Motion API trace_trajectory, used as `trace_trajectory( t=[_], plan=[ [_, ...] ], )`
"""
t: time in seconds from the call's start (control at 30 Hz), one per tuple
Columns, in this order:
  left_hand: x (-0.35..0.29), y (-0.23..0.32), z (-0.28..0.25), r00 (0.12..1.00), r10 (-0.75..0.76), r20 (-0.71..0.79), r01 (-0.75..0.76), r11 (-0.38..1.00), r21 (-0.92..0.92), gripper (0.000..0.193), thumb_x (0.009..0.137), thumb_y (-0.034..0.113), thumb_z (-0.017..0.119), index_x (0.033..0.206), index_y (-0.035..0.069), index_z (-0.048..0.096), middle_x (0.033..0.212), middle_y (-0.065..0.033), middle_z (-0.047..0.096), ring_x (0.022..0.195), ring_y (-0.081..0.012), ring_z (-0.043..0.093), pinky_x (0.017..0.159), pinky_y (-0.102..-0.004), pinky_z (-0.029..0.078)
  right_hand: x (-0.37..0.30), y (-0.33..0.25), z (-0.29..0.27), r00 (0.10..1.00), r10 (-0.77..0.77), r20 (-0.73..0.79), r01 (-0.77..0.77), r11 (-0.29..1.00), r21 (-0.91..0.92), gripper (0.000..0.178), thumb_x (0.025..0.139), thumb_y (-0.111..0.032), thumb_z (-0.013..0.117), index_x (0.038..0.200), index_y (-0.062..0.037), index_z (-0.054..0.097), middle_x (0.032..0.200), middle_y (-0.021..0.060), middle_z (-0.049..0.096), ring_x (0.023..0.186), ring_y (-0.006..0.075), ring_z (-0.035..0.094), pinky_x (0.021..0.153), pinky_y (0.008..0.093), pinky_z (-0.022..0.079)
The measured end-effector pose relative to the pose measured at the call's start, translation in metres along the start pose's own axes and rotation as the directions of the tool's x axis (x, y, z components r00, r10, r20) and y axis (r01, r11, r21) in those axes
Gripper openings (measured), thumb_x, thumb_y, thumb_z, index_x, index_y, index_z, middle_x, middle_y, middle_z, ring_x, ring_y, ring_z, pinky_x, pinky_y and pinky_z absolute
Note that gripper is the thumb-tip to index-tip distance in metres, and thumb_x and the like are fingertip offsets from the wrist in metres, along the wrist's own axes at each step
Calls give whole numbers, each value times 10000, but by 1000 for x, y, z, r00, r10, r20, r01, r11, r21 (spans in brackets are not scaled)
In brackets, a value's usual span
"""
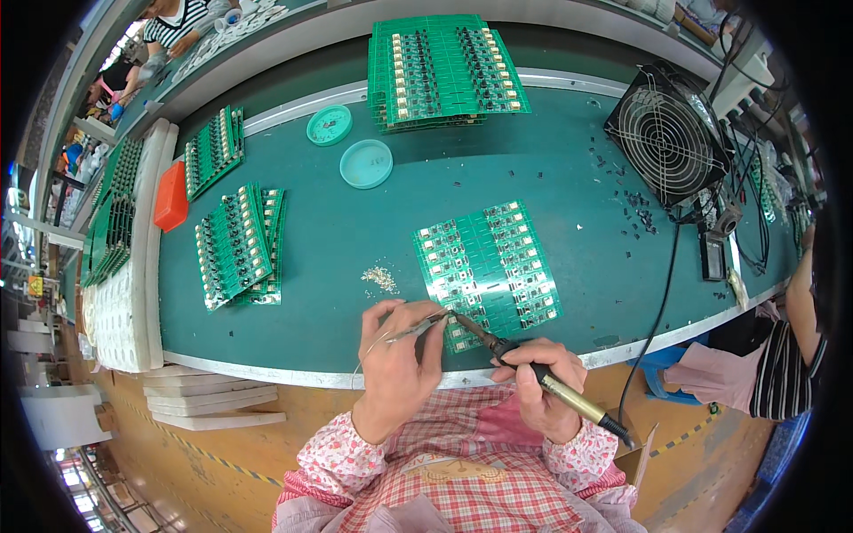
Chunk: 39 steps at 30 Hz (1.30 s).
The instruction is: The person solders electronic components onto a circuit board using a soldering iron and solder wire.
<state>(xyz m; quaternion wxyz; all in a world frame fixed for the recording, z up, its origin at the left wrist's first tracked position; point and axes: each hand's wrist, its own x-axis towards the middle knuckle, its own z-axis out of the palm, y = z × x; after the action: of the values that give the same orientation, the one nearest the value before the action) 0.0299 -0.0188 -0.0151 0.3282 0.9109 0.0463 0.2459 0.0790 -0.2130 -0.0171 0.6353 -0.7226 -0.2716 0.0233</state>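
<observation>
A green circuit board (487, 258) with rows of small parts lies on the bench in front of me. My left hand (395, 369) is closed on metal tweezers (416, 328), whose tips reach the board's near left part. A thin wire, seemingly solder, curves out beside that hand. In my right hand (549, 377) is a soldering iron (569, 397), gripped by its handle. Its tip meets the tweezer tips at the near left of the board; the exact joint is too small to make out. A black cord (659, 324) runs from the iron toward the right.
Stacked circuit boards (449, 71) stand at the back; others (235, 249) lie left by a red box (171, 197). Two round green dishes (366, 164) sit behind small pale parts (380, 280). A black fan (666, 133) and scattered black parts (638, 213) are right. Other people work nearby.
</observation>
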Motion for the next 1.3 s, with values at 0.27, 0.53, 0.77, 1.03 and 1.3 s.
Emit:
trace_trajectory(
  t=[0.27,0.53,0.77,1.03,1.3],
  plan=[
    [0,1,-1,1000,-7,-5,7,1000,20,165,812,-22,724,961,40,686,998,-68,709,906,-302,647,888,-416,465,6,0,-2,974,-199,111,210,972,-105,108,939,-101,618,974,-3,644,724,91,717,702,206,696,674,340,560],
    [1,2,1,1000,19,-22,-19,1000,12,172,808,-32,720,958,40,675,968,-54,703,851,-266,656,897,-416,463,-11,1,-11,993,-95,-77,92,995,-38,86,918,-80,634,987,-29,645,724,68,717,696,229,696,673,353,560],
    [1,2,-1,999,26,-27,-25,999,40,190,794,-40,726,957,39,672,960,-46,705,812,-259,662,895,-413,465,4,-11,-10,977,-212,-1,208,957,-203,150,877,-45,659,1018,-19,703,790,103,713,747,275,687,690,371,547],
    [-2,14,-26,984,163,76,-170,981,93,283,760,-32,717,1019,62,650,1005,-54,702,939,-233,666,957,-439,441,20,-24,13,964,-264,36,252,860,-443,371,731,-78,816,1092,-119,742,928,89,606,902,289,623,772,388,523],
    [-11,16,-57,908,264,327,-321,938,134,331,724,-13,693,1032,98,650,1053,-13,692,978,-176,659,1003,-445,421,18,-14,-1,946,-189,262,241,952,-186,266,718,-141,848,953,-128,724,929,70,538,879,273,582,744,386,503]
  ],
)
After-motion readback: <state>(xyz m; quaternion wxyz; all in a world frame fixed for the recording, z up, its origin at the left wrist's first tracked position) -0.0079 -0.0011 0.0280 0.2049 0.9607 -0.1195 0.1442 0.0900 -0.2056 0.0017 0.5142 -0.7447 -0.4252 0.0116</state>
